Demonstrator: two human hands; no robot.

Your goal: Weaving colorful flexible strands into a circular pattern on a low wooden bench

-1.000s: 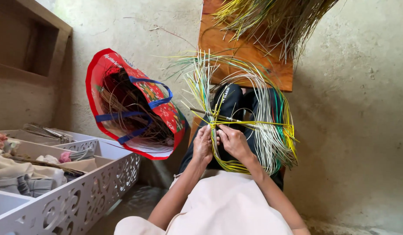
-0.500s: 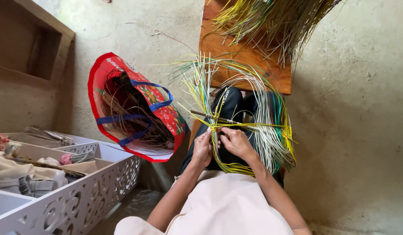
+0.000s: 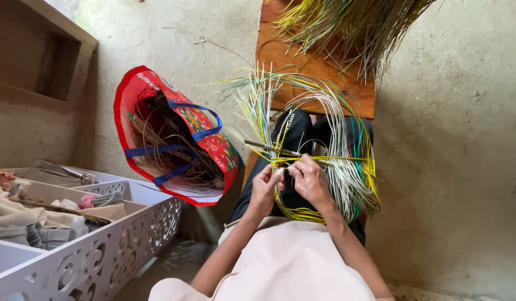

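The strips [image 3: 330,167] are pale cream, yellow and green. The bag [image 3: 174,134] at nine o'clock of them is red with a floral print and blue handles. The shelf [image 3: 96,251] at eight o'clock is white with cut-out scrolls. The board [image 3: 314,72] is brown; the floor [image 3: 464,167] is grey.

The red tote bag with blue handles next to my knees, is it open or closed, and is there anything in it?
Open and filled: the red tote bag gapes toward the camera, showing a tangle of brown fibre strands inside.
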